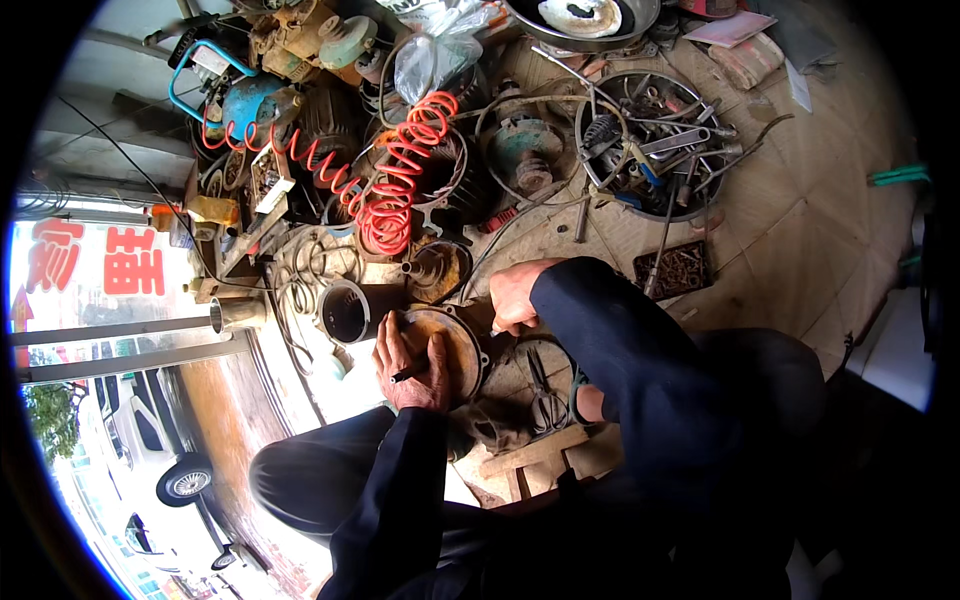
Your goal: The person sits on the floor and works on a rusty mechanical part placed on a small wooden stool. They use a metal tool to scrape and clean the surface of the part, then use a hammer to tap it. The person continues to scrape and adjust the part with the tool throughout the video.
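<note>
My left hand (415, 375) rests on a rusty round metal flange (458, 348) with bolt lugs, its fingers curled over the plate and round a short dark rod (405, 373). Just right of the flange's upper edge, my right hand (514, 295) is closed, with something small at the fingertips that I cannot make out. A hollow metal cylinder (345, 312) lies beside the flange's upper left, and a stepped shaft part (435, 265) sits behind it. Below my right forearm are dark scissor-like tools (545, 400) and a dirty cloth (490, 428).
A red coiled hose (385, 220), cables and greasy motor housings crowd the back. A round pan of wrenches (655, 140) and a tray of bolts (670, 270) are at the right. A wooden piece (535, 450) lies near my knees. A white car (140, 440) shows outside at left.
</note>
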A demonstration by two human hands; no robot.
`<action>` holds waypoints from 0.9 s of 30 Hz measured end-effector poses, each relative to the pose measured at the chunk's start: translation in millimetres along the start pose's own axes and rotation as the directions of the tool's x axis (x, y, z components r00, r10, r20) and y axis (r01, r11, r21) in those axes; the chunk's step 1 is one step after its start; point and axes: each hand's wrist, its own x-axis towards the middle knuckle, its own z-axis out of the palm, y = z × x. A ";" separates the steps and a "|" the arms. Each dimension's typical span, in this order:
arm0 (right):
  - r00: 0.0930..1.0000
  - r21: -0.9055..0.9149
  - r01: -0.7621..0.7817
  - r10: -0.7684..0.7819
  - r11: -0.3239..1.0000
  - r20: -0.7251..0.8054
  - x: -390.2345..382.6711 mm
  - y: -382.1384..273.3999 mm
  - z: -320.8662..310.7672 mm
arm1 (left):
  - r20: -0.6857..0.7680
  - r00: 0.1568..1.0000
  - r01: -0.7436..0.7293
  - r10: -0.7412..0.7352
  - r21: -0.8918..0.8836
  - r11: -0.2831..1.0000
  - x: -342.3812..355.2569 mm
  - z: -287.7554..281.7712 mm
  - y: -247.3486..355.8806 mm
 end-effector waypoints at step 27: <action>0.400 0.849 0.271 0.749 0.454 -0.528 66.8 -66.6 217.1 | 0.020 0.997 0.071 -0.070 -0.031 0.997 3.9 -2.9 6.9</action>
